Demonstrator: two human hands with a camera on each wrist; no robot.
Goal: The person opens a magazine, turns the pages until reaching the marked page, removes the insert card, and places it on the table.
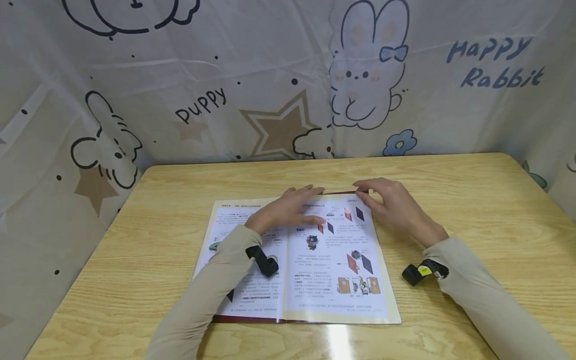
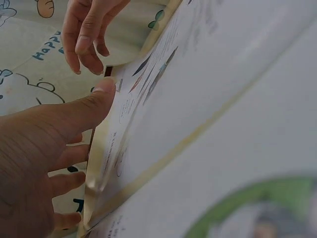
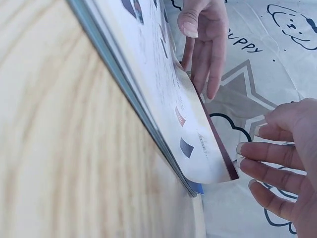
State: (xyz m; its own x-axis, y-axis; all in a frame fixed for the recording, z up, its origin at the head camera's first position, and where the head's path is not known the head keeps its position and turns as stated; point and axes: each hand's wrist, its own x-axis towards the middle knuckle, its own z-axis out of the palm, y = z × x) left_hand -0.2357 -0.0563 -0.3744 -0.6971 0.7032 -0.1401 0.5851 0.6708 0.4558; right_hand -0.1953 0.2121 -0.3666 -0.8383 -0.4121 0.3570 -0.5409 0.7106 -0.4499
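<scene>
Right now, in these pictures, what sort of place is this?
Possibly a study corner: a light wood-grain table, an open illustrated book with white, yellow-edged pages, and a pale fabric backdrop printed with cartoon animals.

Booklet (image 1: 292, 265): smooth paper. Tabletop (image 1: 477, 200): glossy wood-grain. Backdrop (image 1: 261, 60): creased cloth.

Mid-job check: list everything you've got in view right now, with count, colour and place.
Open book: 1, white pages with cream borders, lying on the table.
Table: 1, light wood, under the book.
Patterned cloth: at least 1, off-white with printed animals and stars, behind the table.
Wrist cameras: 2, black, one on each wrist.
Sleeves: 2, beige, one on each forearm.
Left hand: 1, bare, over the right page's far edge.
Right hand: 1, bare, at the book's far right corner.
</scene>
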